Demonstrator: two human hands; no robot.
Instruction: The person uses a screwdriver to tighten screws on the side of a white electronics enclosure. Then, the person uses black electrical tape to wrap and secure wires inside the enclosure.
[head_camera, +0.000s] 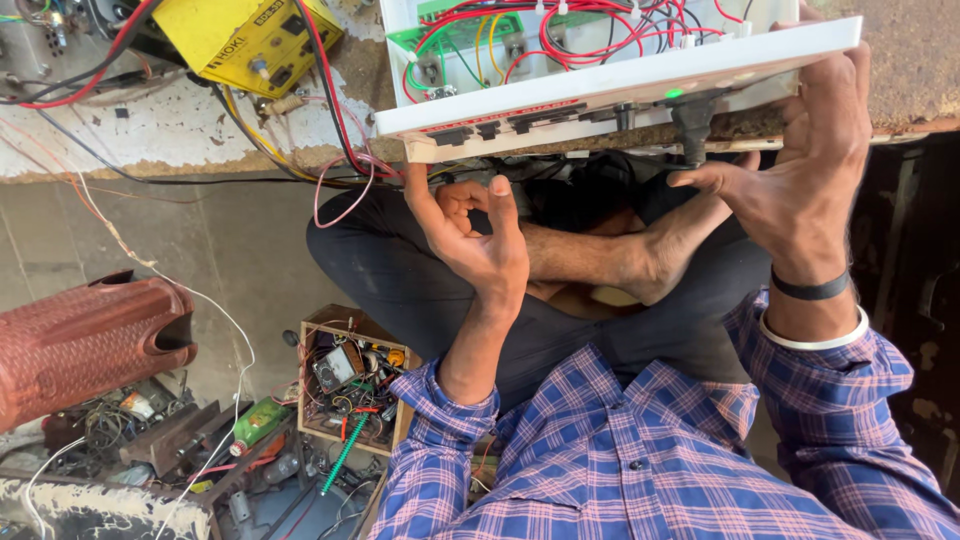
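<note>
A small wooden box of wire scraps sits lower left. The left hand props the underside of a white plastic electronics case, open-topped with red and yellow wiring, at the workbench edge. The right hand grips the case's right end.

Open white plastic electronics casing full of red and green wiring sits on the rough workbench edge, between left hand and right hand. Yellow boxy meter left of it. Small wooden crate of parts on the floor, lower left, right of a ribbed reddish-brown cylinder.
</note>
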